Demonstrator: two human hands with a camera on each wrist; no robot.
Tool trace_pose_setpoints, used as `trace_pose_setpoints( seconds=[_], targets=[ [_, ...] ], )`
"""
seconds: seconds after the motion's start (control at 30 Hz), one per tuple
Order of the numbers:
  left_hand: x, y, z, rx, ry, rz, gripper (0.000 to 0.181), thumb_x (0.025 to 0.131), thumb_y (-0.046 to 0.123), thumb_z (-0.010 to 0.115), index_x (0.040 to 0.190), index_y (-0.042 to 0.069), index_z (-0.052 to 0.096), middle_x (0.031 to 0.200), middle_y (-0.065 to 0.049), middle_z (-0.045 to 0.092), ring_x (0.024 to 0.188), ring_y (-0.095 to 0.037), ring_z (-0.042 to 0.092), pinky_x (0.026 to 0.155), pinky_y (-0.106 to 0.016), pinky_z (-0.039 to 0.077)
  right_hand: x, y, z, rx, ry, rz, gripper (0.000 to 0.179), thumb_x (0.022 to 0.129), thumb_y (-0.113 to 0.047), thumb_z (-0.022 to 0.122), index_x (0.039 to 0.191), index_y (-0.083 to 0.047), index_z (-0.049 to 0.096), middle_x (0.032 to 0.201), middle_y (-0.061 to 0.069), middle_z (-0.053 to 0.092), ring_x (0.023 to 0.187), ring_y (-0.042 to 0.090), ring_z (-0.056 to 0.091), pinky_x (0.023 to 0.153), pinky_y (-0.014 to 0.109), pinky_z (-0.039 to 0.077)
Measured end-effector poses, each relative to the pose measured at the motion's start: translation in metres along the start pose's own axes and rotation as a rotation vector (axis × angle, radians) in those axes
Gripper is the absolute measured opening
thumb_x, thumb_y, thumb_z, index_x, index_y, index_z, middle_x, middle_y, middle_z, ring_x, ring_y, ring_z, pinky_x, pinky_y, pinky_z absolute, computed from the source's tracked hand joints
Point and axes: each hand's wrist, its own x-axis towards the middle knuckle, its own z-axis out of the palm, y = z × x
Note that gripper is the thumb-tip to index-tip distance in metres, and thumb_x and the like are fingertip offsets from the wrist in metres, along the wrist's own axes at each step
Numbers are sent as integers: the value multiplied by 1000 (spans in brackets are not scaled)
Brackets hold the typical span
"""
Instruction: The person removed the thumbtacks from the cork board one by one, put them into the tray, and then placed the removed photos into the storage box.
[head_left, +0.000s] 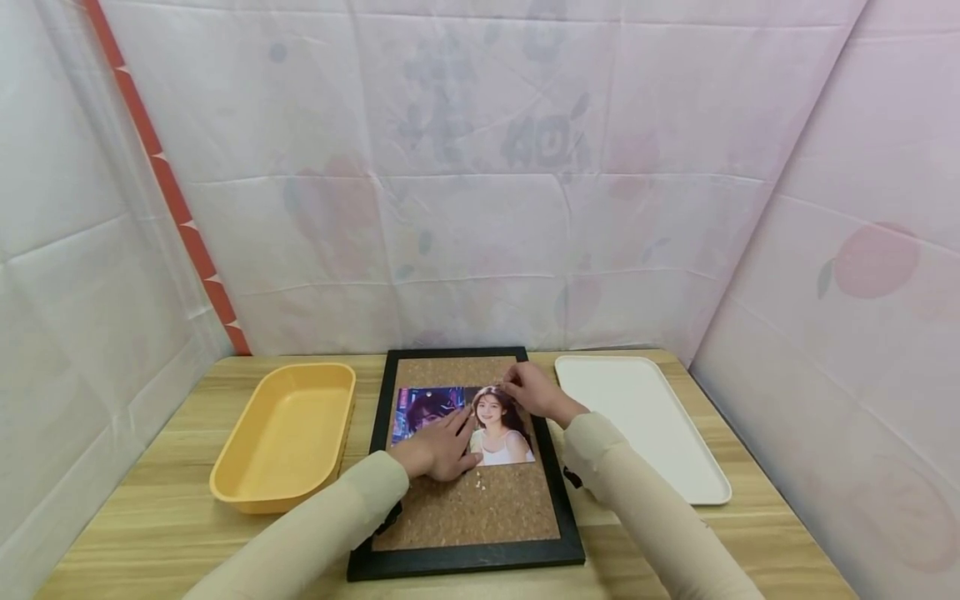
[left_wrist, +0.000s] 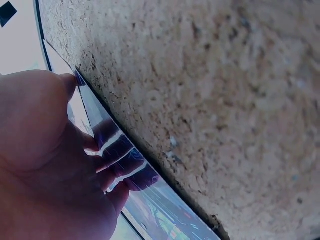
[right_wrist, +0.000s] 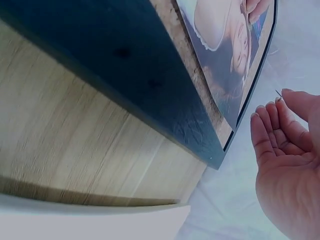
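Observation:
A cork board with a black frame lies on the table. Side by side on it are a dark purple-blue picture and a portrait photo of a person in a white top. My left hand presses with extended fingers where the two pictures meet, its fingertips on glossy paper in the left wrist view. Near the portrait's upper right corner, my right hand pinches a pin between thumb and forefinger. The pin's point sticks out; its head is hidden. A small pale dot shows on the purple picture's upper edge.
To the left of the board stands a yellow plastic basin. A white tray lies on the right. Several tiny pale bits are on the cork below the portrait. Fabric sheets wall in the wooden table's back and sides.

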Motion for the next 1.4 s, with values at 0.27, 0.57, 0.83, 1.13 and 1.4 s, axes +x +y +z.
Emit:
trace_pose_setpoints(
  seconds=[0.27,0.57,0.83,1.13,1.4],
  targets=[
    [1,-1,4,-3,5,-6,71,108,48,44,162,5,27,170,-13,18,157,-29,18,124,-44,25,-3,4,-2,-47,35,14,9,101,-4,63,94,1,67,82,6,63,68,14,55,65,31,50],
    [2,-1,5,0,2,-9,71,108,48,44,162,6,27,170,-13,18,157,-29,18,124,-44,25,-8,10,-5,-79,71,-30,8,100,-3,63,95,2,67,85,8,65,73,15,57,69,34,52],
    [2,0,4,16,7,-13,71,108,48,43,162,5,27,170,-14,19,156,-29,19,124,-42,25,-8,11,-8,-121,86,-32,9,99,-5,65,92,1,68,83,7,65,70,14,55,65,32,50],
    [0,0,1,25,-3,-2,71,108,49,43,162,5,28,170,-13,20,156,-29,20,124,-41,25,-11,12,-16,-147,88,-22,11,99,-5,65,92,1,70,79,5,65,66,13,54,65,33,49],
    [1,-1,1,22,-2,-2,71,108,49,43,162,6,28,170,-13,20,156,-29,20,124,-42,25,-15,15,-23,-160,91,-25,13,100,-6,64,92,2,71,76,4,64,64,13,53,63,34,48]
  ],
)
